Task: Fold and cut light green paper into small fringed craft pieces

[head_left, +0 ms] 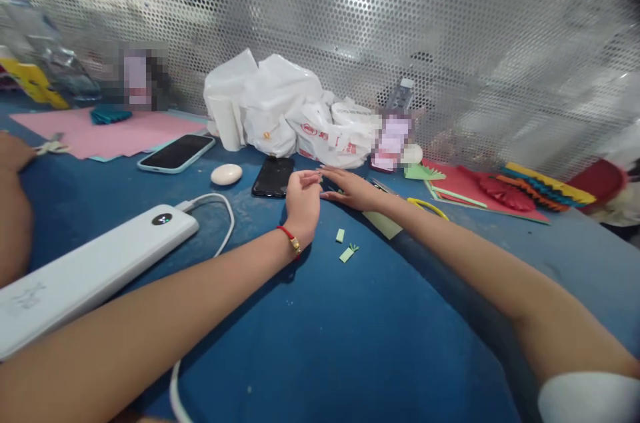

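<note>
My left hand [303,202], with a red cord bracelet [291,240] on its wrist, rests on the blue table mat [400,316] just in front of a black smartphone [273,176]. Its fingertips nearly meet those of my right hand [350,188], which lies flat and holds nothing visible. Metal scissors with yellow handles [425,206] lie just beyond my right wrist, and a pale green paper strip [383,224] lies beneath it. Small green paper scraps [346,251] lie below both hands.
A white power bank [90,273] with a white cable sits at left, near a phone in a pale blue case [176,152] and a white egg-shaped object [227,174]. A white plastic bag [285,113] stands against perforated metal. Another person's hand [15,152] is at far left.
</note>
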Demonstrator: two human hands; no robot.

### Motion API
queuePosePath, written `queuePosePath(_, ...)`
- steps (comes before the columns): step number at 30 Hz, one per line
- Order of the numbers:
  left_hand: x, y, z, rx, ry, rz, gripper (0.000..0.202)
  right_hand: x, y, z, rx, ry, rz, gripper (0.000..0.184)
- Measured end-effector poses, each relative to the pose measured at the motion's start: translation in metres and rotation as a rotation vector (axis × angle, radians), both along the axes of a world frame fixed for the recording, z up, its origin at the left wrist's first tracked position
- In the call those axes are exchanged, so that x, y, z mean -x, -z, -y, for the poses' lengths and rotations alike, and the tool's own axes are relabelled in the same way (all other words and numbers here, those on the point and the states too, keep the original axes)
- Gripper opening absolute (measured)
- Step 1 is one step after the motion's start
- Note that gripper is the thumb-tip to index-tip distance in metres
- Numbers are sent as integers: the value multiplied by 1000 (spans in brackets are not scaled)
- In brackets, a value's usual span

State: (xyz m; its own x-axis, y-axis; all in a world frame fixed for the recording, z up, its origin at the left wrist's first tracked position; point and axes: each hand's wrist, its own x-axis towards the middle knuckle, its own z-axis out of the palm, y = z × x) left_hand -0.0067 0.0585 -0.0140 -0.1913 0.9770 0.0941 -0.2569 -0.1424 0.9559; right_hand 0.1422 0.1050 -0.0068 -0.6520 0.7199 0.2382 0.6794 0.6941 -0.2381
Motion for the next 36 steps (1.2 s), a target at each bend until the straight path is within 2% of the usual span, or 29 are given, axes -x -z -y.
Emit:
queuePosePath(5, 1, 0, -2, 5, 0, 37, 22, 11, 4, -7, -19, -28, -16, 38)
queuePosePath(12, 2, 0, -3, 37, 20, 52, 21, 1, 0, 12, -154, 57, 46, 29)
queuePosePath(17, 1, -4, 0, 39, 92, 59, 16, -3, -9, 15, -226, 138, 203, 28)
queuePosePath(23, 3, -8, 2, 26, 188, 30, 16, 0, -11, 14, -227, 225, 351, 28)
queuePosePath(31, 3, -7, 0, 2, 240, -22, 15, -2, -12, 15, -222, 352, 379, 29)
queuePosePath(36, 3, -8, 0, 0, 243, -22, 13, -10, -20, 12, -247, 398, 381, 26)
